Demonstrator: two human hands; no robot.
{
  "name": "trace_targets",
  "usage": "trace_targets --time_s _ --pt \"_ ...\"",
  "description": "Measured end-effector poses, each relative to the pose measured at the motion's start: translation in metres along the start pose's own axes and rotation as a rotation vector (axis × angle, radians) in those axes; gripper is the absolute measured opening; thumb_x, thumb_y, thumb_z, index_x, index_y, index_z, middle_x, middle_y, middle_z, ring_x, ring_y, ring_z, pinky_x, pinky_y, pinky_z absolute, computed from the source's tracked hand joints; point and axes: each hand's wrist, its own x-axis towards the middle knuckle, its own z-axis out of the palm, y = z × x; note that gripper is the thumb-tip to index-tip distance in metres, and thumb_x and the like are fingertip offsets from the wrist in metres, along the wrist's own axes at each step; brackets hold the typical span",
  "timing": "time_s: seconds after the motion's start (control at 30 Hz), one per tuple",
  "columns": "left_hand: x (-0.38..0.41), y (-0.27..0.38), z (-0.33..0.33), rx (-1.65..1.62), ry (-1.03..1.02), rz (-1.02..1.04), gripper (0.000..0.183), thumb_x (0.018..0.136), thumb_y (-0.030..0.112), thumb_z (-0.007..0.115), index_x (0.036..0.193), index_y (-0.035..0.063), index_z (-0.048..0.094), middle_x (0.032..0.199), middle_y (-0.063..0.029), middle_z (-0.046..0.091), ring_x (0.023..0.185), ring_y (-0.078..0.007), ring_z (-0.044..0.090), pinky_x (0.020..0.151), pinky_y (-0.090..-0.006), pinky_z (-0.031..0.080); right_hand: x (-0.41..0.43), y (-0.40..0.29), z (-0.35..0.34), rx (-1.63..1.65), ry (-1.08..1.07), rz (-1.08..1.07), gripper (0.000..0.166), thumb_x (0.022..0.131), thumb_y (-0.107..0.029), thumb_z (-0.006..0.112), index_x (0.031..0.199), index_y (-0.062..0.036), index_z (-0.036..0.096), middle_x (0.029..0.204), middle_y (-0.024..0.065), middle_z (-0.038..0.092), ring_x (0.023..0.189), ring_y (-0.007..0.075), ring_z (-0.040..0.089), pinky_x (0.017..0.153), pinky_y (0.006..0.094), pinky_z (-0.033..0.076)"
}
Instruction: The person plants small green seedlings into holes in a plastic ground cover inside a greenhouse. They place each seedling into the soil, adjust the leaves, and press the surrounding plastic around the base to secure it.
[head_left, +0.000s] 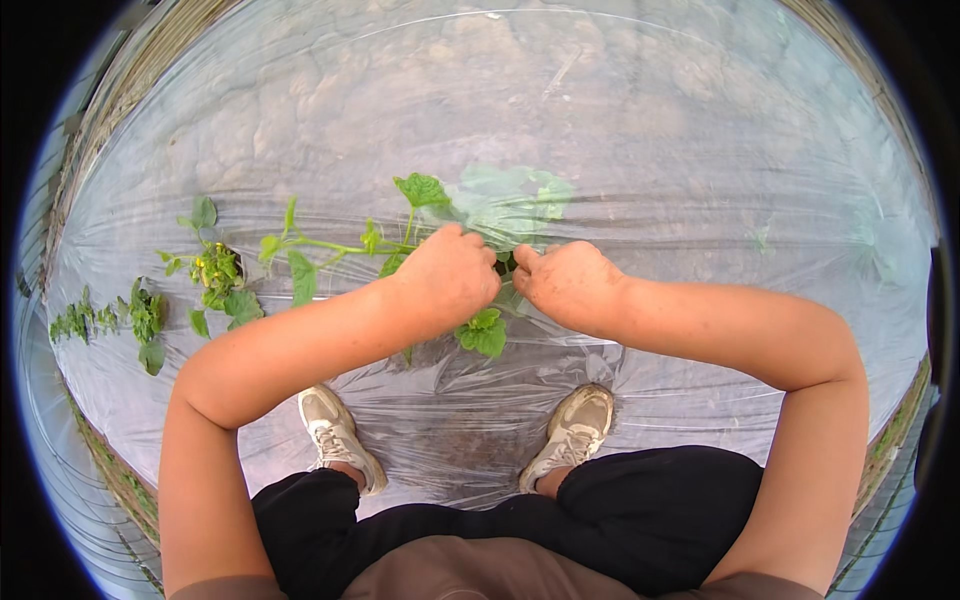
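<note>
Clear plastic film covers the soil before me. My left hand, fingers curled, is at the near edge of a gap in the film, among the leaves of a green vine. Facing it across the small dark gap, my right hand has thumb and fingertips together at the film. The fingers appear to pinch the film, though the left fingertips are hidden. Part of the plant's foliage lies under the film just beyond my hands. One bright green leaf sticks out on the near side.
More plants stand in a row through the film at the left, some with yellow parts. Under the film at the right, faint foliage shows. My shoes stand on the film below my hands.
</note>
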Motion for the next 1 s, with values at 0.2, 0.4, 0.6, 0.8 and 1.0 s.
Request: trace_targets --time_s 0.2,0.4,0.6,0.8,1.0 --pt "0.014 0.024 0.019 -0.030 0.038 -0.451 0.053 0.079 0.009 0.056 0.129 -0.0057 0.047 0.095 -0.0127 0.063 0.073 -0.0221 0.067 0.058 -0.0328 0.054 -0.011 -0.006 -0.017 -0.196 -0.021 0.132 0.026 0.077 -0.013 0.062 0.103 -0.0112 0.064 0.108 0.0040 0.055 0.080 0.0156 0.059 0.050 0.0253 0.045" --pt "0.039 0.006 0.027 -0.106 0.182 -0.562 0.053 0.085 0.014 0.053 0.131 -0.0086 0.042 0.118 -0.0243 0.057 0.097 -0.0293 0.064 0.073 -0.0334 0.054 -0.006 -0.006 -0.013 -0.260 -0.004 0.175 0.035 0.079 -0.015 0.061 0.114 -0.0088 0.063 0.125 0.0080 0.052 0.079 0.0166 0.060 0.053 0.0265 0.046" --pt "0.068 0.000 0.037 -0.198 0.178 -0.647 0.059 0.092 0.031 0.050 0.143 0.0061 0.033 0.141 -0.0311 0.034 0.127 -0.0425 0.041 0.099 -0.0492 0.039 -0.002 -0.006 -0.012 -0.225 0.017 0.104 0.040 0.079 -0.015 0.062 0.117 -0.0057 0.061 0.124 0.0105 0.052 0.076 0.0159 0.060 0.053 0.0251 0.046" --pt "0.085 -0.010 0.029 -0.193 0.093 -0.496 0.075 0.089 0.035 0.055 0.152 0.0224 0.016 0.151 -0.0283 0.016 0.138 -0.0443 0.024 0.107 -0.0558 0.026 -0.011 -0.001 0.001 -0.187 0.045 0.076 0.043 0.074 -0.015 0.063 0.116 -0.0050 0.061 0.114 0.0085 0.054 0.074 0.0146 0.059 0.051 0.0249 0.044" --pt "0.102 -0.017 0.056 -0.236 0.271 -0.180 0.081 0.083 0.035 0.062 0.151 0.0314 0.016 0.155 -0.0234 0.010 0.141 -0.0421 0.018 0.111 -0.0550 0.021 -0.015 0.001 0.014 -0.102 0.083 0.007 0.041 0.073 -0.014 0.063 0.113 -0.0044 0.061 0.104 0.0070 0.056 0.074 0.0147 0.060 0.050 0.0261 0.044"
